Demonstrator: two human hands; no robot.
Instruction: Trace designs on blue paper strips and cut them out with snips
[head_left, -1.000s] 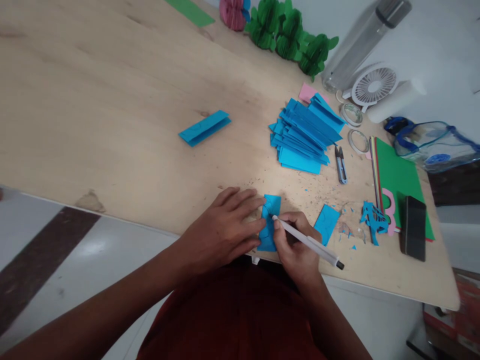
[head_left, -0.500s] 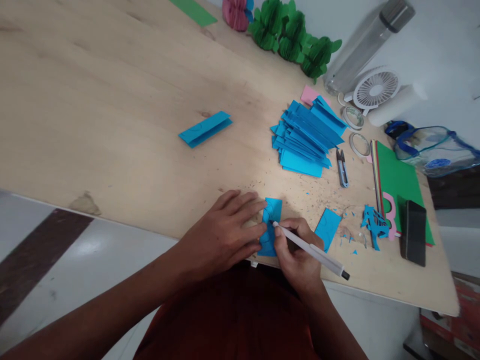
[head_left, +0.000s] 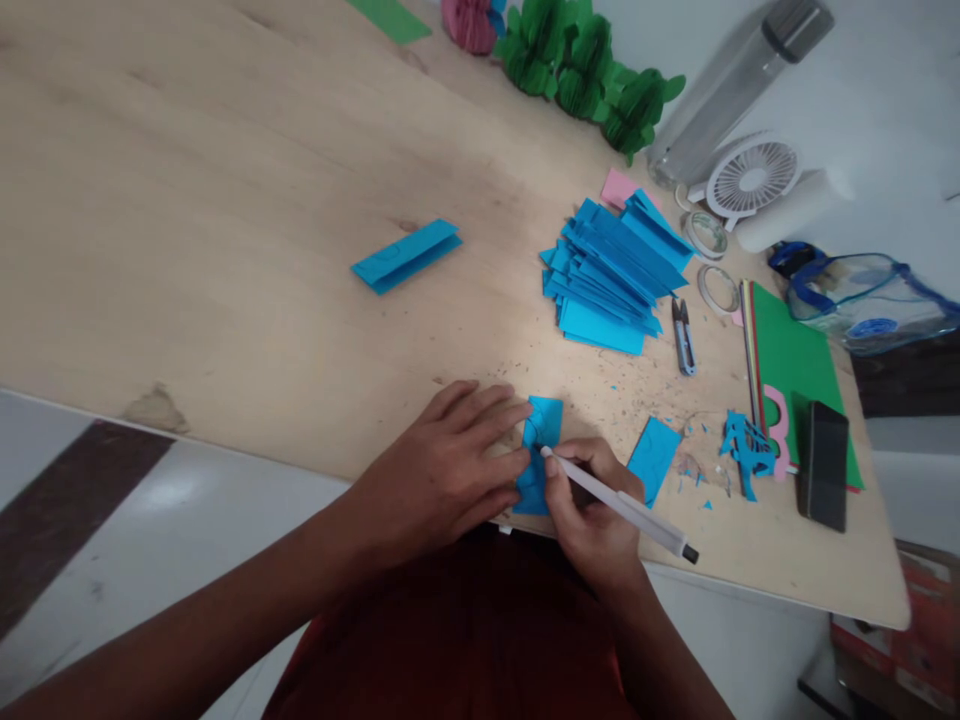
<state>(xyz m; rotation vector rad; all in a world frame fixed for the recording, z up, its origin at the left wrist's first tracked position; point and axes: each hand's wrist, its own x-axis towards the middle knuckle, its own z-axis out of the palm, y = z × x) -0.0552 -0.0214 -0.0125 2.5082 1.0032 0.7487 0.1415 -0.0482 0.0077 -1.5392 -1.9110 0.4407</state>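
Note:
A small blue paper piece (head_left: 541, 425) lies at the table's front edge, with dark curved lines drawn on it. My left hand (head_left: 442, 465) rests flat with its fingers spread, the fingertips touching the paper's left side. In my right hand (head_left: 596, 505) is a white pen (head_left: 622, 505), its tip on the paper and its black end pointing down to the right. Just right of this hand lies another blue paper piece (head_left: 654, 460) with a curved line on it. A folded blue strip (head_left: 407, 256) sits farther off to the left.
A heap of folded blue strips (head_left: 611, 275) lies beyond my hands, near thread snips (head_left: 683, 338). To the right are blue cut-outs (head_left: 748, 450), green sheets (head_left: 799, 355) and a phone (head_left: 823, 465). Green paper shapes (head_left: 585, 70), a bottle (head_left: 735, 95) and a fan (head_left: 752, 178) stand along the back.
The pen tip has moved slightly down and left along the paper, my right hand with it. My left hand stays in place on the paper. The whole view has shifted slightly.

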